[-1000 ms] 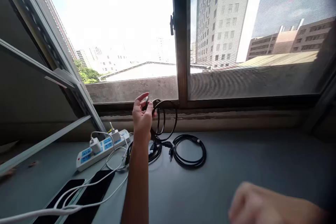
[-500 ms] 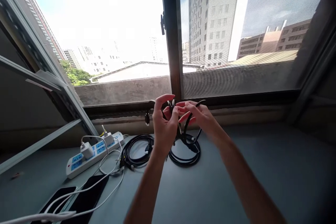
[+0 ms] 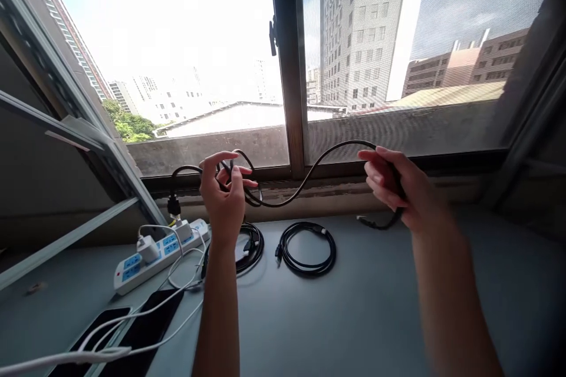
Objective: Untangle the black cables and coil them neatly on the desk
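A black cable runs through the air between my two hands. My left hand is curled around its bunched loops, and one end with a black plug dangles to the left over the power strip. Off to the right, my right hand closes on a single strand. A short tail ending in a small connector hangs below that hand. Two coiled black cables lie on the table beneath: one coil partly behind my left wrist, the other coil in the middle.
A white power strip with plugged-in chargers stands at the left. White cords cross over two dark phones at the front left. Behind the grey table are a window frame and a metal bar.
My hands were together at the bundled cable. My right hand has pulled far to the right, drawing out a strand, while my left hand has shifted left with the loops.
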`<state>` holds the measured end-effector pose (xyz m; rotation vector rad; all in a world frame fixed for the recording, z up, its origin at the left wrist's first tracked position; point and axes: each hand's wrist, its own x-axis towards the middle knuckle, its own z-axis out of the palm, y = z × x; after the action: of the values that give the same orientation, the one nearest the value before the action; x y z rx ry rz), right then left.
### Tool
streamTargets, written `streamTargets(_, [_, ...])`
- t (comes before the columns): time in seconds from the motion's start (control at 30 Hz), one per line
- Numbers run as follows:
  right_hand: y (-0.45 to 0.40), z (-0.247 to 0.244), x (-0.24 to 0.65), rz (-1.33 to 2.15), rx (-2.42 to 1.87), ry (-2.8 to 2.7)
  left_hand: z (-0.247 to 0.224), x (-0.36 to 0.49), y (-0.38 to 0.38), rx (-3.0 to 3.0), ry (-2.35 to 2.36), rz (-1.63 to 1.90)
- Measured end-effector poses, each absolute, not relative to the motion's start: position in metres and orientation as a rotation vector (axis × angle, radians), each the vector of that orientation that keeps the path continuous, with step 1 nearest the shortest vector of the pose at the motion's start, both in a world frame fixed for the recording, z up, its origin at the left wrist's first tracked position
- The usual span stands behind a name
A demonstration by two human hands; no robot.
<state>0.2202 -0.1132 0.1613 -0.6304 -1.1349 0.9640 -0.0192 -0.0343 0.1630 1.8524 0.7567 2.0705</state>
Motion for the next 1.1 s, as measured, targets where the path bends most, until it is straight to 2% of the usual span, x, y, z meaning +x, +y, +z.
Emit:
streamTargets(0.2, [-0.122,0.161,0.215,0.646,-0.785,-1.237,0.161,-0.017,-0.028,1.855,0.694,1.959])
streamTargets(0.57, [-0.134,0.162,0.206,0.094,-0.907,-1.334,0.168,-0.030,-0.041,2.053,0.954,1.833])
streamTargets(0.73, [-0.123,0.159,0.197,0.162,-0.889,-1.477,0.166,-0.029,-0.042,2.097,1.040,1.641])
streamTargets(0.9, [-0.118,0.158,0.187,0.098,-0.795,-1.435,0.162,-0.017,-0.047,1.914,1.141,1.189])
streamTargets(1.1, [-0.122,0.156,0.181,0.121,-0.733,-1.439,0.163,0.001,-0.060,1.617,0.742,0.929])
